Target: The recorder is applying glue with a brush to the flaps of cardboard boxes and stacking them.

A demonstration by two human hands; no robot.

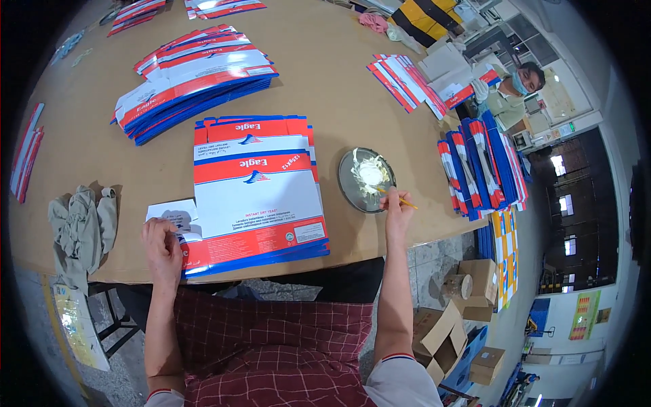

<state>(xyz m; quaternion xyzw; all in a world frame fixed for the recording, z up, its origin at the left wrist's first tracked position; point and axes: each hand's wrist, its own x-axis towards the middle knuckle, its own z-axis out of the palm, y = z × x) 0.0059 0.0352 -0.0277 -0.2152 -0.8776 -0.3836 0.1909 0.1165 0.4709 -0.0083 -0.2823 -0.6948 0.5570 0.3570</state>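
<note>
At the grey dish [348, 180], right fingers [393, 197] tight around a yellow stick [407, 202] (left fingers [163, 228]: grip unclear)

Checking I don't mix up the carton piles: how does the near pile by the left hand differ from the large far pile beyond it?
The near pile lies fairly square to the person; the far pile lies slanted and fanned out.
The left hand is at the near pile's left edge; no hand is at the far pile.
Both show red, white and blue and lie on the brown table.
</note>
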